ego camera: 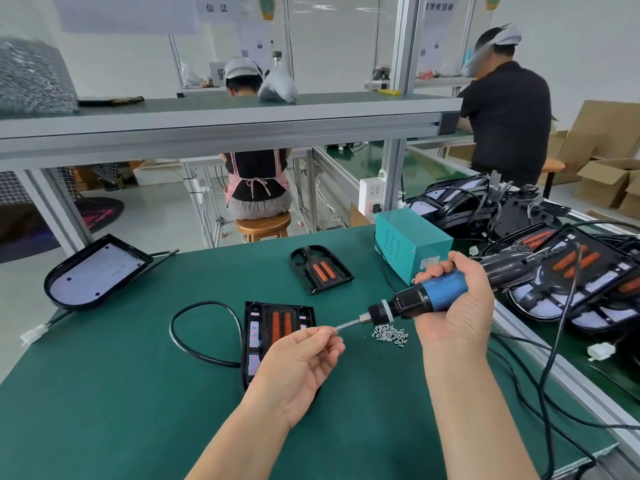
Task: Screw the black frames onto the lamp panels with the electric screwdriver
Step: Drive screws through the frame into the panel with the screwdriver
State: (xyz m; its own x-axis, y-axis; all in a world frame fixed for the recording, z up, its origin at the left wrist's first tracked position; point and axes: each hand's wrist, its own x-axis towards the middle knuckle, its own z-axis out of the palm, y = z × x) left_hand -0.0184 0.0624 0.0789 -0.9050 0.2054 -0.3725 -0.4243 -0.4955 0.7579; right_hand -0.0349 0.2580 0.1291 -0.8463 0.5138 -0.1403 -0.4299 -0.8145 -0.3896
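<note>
Head: left fingers [323,332] at screwdriver [429,299] tip

The green mat [104,393] lay free on the near left. A looped cable [171,330] barred the left side of the lamp panel [254,330], with a heap of screws [389,333] just to its right. The teal box [408,244] and the stacked panels [571,271] closed the far right.

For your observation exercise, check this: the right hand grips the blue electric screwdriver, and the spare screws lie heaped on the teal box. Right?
Not quite. The head view shows the spare screws heaped on the green mat in front of the teal box, not on it. The right hand does grip the blue electric screwdriver.
</note>
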